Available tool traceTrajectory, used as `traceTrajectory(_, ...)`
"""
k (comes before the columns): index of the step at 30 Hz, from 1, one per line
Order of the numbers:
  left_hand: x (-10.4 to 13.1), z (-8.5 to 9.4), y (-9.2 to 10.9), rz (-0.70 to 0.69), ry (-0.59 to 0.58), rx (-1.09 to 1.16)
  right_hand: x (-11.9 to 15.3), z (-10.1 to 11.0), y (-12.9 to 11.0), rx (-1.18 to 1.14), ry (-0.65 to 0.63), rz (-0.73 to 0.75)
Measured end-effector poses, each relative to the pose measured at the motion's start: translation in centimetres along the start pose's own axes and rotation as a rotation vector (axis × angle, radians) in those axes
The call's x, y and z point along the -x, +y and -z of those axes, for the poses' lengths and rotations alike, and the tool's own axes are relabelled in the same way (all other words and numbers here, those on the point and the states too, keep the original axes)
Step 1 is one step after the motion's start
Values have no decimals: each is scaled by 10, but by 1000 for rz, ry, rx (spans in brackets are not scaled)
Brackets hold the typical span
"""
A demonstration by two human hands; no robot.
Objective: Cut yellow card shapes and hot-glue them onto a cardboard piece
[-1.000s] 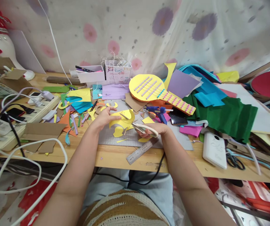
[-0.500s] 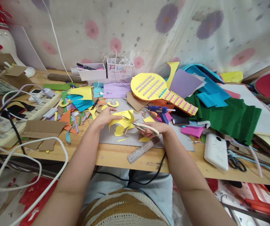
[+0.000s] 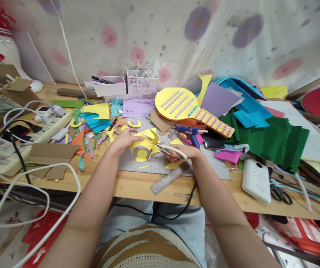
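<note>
My left hand (image 3: 125,140) pinches the left side of a curved piece of yellow paper (image 3: 138,146). My right hand (image 3: 182,152) is wrapped round the white handles of a pair of scissors (image 3: 173,150). Their blades point left, at the right edge of the yellow paper. Under both hands lies a grey cutting mat (image 3: 210,165), with yellow scraps on it. A metal ruler (image 3: 165,181) lies slanted below my right hand, partly over the mat's front edge.
A yellow paper guitar (image 3: 176,102) lies behind the mat, near a blue glue gun (image 3: 187,130). Coloured scraps and a power strip (image 3: 37,137) are at left. A white power bank (image 3: 256,179) and black-handled scissors (image 3: 280,192) sit at right.
The yellow paper has turned and bent slightly between my hands, and more of the grey mat shows through its curved opening. Both hands have barely moved.
</note>
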State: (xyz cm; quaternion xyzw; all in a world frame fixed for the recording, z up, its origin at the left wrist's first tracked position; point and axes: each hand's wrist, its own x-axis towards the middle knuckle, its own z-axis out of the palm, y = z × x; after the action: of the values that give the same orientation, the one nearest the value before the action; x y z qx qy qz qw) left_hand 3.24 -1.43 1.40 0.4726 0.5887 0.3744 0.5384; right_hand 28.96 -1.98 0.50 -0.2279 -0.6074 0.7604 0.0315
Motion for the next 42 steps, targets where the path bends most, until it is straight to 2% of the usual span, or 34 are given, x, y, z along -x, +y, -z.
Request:
traceTrajectory(12, 3, -3, 4, 50, 19, 81, -3, -3, 0, 1, 54, 31)
traceTrajectory(18, 3, -4, 4, 36, 31, 89, -4, -3, 0, -6, 93, 1)
traceTrajectory(31, 1, -6, 0, -2, 78, 101, -5, -3, -1, 6, 83, 8)
traceTrajectory(42, 9, -12, 6, 3, -5, 136, -5, -2, 2, 68, 50, 74)
